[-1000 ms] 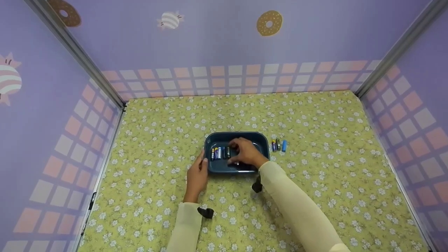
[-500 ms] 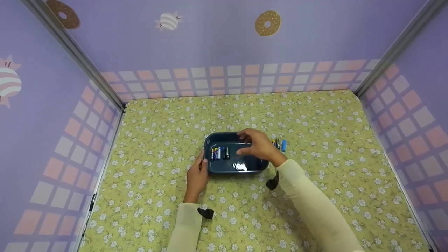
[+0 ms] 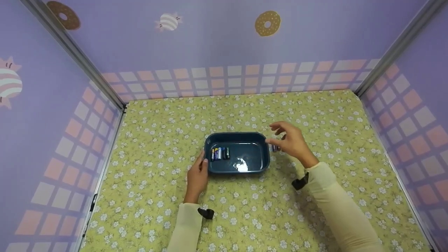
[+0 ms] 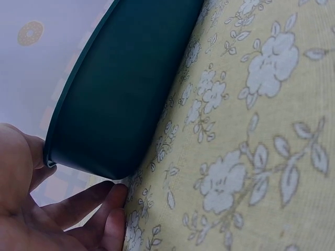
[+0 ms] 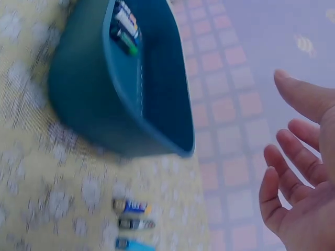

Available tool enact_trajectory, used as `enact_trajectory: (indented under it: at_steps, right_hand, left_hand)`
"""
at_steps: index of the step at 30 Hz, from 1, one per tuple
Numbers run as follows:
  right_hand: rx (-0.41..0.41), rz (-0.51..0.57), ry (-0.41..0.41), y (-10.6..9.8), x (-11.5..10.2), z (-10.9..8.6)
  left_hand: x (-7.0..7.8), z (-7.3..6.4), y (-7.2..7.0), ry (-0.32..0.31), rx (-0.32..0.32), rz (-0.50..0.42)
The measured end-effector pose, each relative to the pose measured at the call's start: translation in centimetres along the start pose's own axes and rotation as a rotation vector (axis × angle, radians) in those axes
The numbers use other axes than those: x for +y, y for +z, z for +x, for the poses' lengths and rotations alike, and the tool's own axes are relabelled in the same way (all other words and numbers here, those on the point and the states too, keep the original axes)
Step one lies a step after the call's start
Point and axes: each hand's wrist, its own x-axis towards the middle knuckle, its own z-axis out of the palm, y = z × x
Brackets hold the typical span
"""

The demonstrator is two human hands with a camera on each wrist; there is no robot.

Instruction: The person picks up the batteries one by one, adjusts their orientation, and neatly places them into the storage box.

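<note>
A dark blue-green plastic tub [image 3: 237, 172] stands on the floral cloth. Along its left inner side lies a row of several batteries [image 3: 219, 153]. My left hand [image 3: 198, 176] rests against the tub's left end, thumb by the rim and other fingers low near the base in the left wrist view. Beyond the tub's right end my right hand [image 3: 293, 141] hovers with fingers spread and nothing between them. Beneath it, partly hidden in the head view, three loose batteries lie on the cloth: a dark blue one [image 5: 132, 206], a grey-black one [image 5: 137, 224] and a light blue one [image 5: 135, 244].
Yellow-green floral cloth [image 3: 157, 140] covers the work surface around the tub. Purple printed walls [image 3: 217, 45] close in the back and both sides, with metal posts [image 3: 78, 56] at the corners.
My right hand has drawn out of the tub and moved right, over the loose batteries, its fingers parting. A battery it was near now lies in the row. My left hand stays put.
</note>
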Motion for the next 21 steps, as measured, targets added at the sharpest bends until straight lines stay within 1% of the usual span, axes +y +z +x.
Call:
enact_trajectory:
  at_steps: [4, 9, 14, 17, 21]
  right_hand:
    - [0.050, -0.013, 0.014, -0.7, 1.6, -1.0]
    - [0.064, -0.030, 0.050, -1.2, 4.1, -2.0]
    - [0.045, -0.029, 0.111, -1.5, 6.5, -2.4]
    - [0.013, -0.016, 0.145, -1.4, 7.8, -2.5]
    - [-0.033, -0.033, 0.187, -1.1, 9.4, -2.6]
  left_hand:
    - [0.0, 0.0, 0.0, 0.010, -0.004, -0.008]
    - [0.1, 0.0, 0.0, 0.019, 0.000, -0.031]
    - [0.2, 0.0, 0.0, 0.012, 0.008, -0.028]
    - [0.2, 0.0, 0.0, 0.012, 0.011, -0.028]
    - [0.1, 0.1, 0.0, 0.016, 0.011, -0.026]
